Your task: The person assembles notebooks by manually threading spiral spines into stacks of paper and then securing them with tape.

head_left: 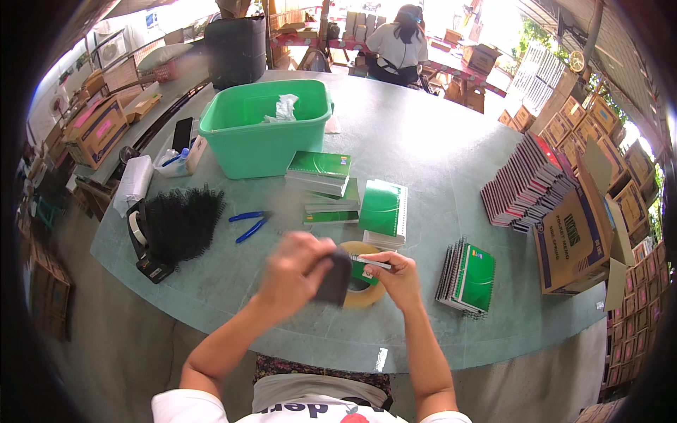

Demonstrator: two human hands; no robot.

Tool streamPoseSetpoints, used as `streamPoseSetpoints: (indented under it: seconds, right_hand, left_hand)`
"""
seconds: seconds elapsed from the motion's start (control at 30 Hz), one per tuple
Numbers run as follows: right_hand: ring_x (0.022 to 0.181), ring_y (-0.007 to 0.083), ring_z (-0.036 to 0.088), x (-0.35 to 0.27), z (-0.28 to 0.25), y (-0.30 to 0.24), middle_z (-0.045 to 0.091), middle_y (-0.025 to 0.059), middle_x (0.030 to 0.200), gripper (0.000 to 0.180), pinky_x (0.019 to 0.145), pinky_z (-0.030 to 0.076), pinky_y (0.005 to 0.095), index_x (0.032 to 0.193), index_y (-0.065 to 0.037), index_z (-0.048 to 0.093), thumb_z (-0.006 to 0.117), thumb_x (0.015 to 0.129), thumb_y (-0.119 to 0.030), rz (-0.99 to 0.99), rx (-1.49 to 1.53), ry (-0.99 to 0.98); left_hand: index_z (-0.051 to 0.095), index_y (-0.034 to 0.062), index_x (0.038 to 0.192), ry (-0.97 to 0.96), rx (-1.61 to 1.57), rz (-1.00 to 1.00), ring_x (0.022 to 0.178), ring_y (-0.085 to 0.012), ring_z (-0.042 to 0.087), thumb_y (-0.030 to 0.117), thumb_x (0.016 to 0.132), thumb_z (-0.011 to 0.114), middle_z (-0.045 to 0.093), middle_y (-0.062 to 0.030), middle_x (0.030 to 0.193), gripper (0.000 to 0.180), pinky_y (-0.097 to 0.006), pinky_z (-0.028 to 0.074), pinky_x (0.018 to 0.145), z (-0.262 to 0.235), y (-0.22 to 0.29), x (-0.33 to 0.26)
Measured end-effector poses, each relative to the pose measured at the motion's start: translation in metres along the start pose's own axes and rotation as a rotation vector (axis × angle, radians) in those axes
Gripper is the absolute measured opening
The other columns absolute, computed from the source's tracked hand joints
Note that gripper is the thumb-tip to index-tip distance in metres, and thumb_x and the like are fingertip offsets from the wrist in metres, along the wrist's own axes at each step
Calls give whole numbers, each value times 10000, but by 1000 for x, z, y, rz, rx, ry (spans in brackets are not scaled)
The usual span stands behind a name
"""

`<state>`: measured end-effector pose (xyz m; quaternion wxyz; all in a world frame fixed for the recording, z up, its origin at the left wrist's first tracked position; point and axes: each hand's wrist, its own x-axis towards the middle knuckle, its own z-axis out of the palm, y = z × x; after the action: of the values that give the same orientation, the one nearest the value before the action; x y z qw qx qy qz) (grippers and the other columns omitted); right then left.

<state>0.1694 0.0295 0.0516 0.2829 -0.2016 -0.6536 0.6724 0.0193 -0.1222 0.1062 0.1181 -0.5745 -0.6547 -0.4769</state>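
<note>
My right hand [400,280] pinches a small notebook [366,269] with a green cover and a white page edge. Close on its left, my left hand [293,271] is blurred by motion, its fingers curled together. A dark flat piece [331,280] shows beside those fingers; whether they grip it or it belongs to the notebook I cannot tell. Partly behind both lies a roll of tan tape [367,299]. Just beyond are stacks of green notebooks [383,208], [321,163]. A spiral-bound green stack [476,278] stands to the right of my right hand.
Blue-handled pliers [251,224] lie left of my hands, beside black spiral coils [187,224] and a tape dispenser [149,257]. A green tub [264,144] stands behind. At right are red-covered notebooks [525,180] and an open carton [575,233]. Another person [398,46] sits far back.
</note>
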Motion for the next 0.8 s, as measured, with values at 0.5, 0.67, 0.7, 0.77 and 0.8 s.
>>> streamPoseSetpoints:
  seconds: [0.5, 0.67, 0.7, 0.77, 0.8]
  right_hand:
    - [886, 65, 571, -23, 8, -1, 646, 31, 1008, 271, 786, 465, 206, 1116, 25, 599, 596, 845, 32, 70, -72, 5]
    - [921, 65, 563, -22, 8, 19, 630, 29, 1067, 316, 823, 458, 219, 1168, 15, 568, 501, 867, 84, 0, -11, -40]
    - [921, 65, 563, -23, 7, 18, 629, 31, 1067, 323, 823, 458, 216, 1173, 16, 563, 488, 868, 89, 31, -42, -57]
    - [927, 66, 562, -23, 6, 21, 628, 34, 1063, 322, 823, 457, 210, 1179, 16, 557, 482, 874, 85, 53, -26, -85]
    - [934, 67, 561, -22, 7, 29, 628, 35, 1059, 314, 824, 455, 206, 1179, 16, 556, 489, 878, 74, 44, 21, -95]
  left_hand:
    - [647, 97, 962, 12, -115, 9, 832, -281, 583, 54, 688, 707, 591, -97, 878, 284, -369, 503, 719, 11, 15, 22]
    - [655, 107, 949, -320, -33, 94, 812, -273, 597, 65, 690, 714, 598, -94, 878, 269, -367, 510, 695, 29, 5, 0]
    - [655, 110, 949, -310, -82, 114, 807, -277, 600, 73, 694, 711, 597, -92, 876, 264, -371, 512, 691, 29, 6, 0]
    - [657, 120, 953, -68, -77, 16, 802, -279, 603, 95, 701, 710, 601, -87, 872, 259, -374, 512, 690, 26, 9, 19]
    - [658, 125, 955, 48, -75, -36, 800, -279, 605, 106, 704, 709, 602, -85, 870, 257, -375, 512, 689, 25, 11, 26]
